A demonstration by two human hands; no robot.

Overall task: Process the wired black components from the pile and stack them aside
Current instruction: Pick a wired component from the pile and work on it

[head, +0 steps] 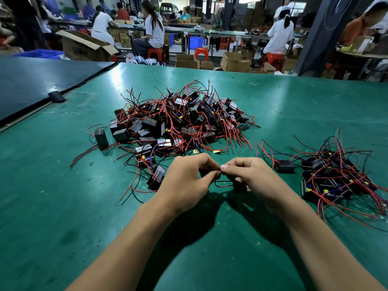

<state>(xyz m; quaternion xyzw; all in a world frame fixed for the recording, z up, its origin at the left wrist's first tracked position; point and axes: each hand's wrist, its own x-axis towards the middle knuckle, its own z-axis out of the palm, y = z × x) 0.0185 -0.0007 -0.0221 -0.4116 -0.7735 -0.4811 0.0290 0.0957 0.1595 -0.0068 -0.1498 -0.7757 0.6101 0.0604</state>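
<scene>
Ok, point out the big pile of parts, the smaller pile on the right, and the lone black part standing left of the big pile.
big pile (182, 120): head view, middle of the tangled heap.
smaller pile (333, 177): head view, its centre.
lone black part (101, 138): head view, its front face.

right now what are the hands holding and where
Both hands, left hand and right hand, pinch the wires of one black component, itself mostly hidden.

Component held btwn left hand (186, 181) & right hand (254, 179) mostly hidden by fingers; only a thin wire loop (223, 183) shows, so grip unclear. Side stack (336, 177) has wires cut off at right edge. Main pile (178, 120): lower units buried under wires. Background workers (154, 28) blurred.
</scene>
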